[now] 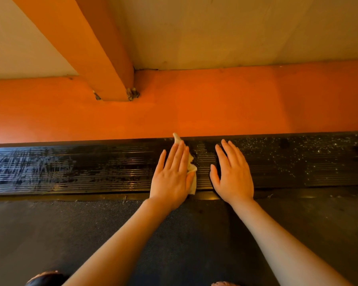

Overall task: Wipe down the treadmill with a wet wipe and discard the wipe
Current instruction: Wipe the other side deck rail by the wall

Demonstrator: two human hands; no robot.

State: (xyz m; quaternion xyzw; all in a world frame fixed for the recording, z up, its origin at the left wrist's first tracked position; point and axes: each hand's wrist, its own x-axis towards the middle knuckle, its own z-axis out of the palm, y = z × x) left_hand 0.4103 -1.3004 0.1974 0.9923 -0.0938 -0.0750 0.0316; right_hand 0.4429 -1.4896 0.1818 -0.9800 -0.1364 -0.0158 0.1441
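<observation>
The treadmill's smooth orange frame spans the view, an orange upright rising toward eleven o'clock. Below it runs the black ribbed side rail, streaked wet at nine o'clock, dust-speckled at three, then the textured dark belt. The left hand presses a crumpled pale wet wipe flat against the rail, fingers straight. The right hand rests flat just beside it, fingers extended.

Left hand and right hand lie flat, fingers straight.
</observation>
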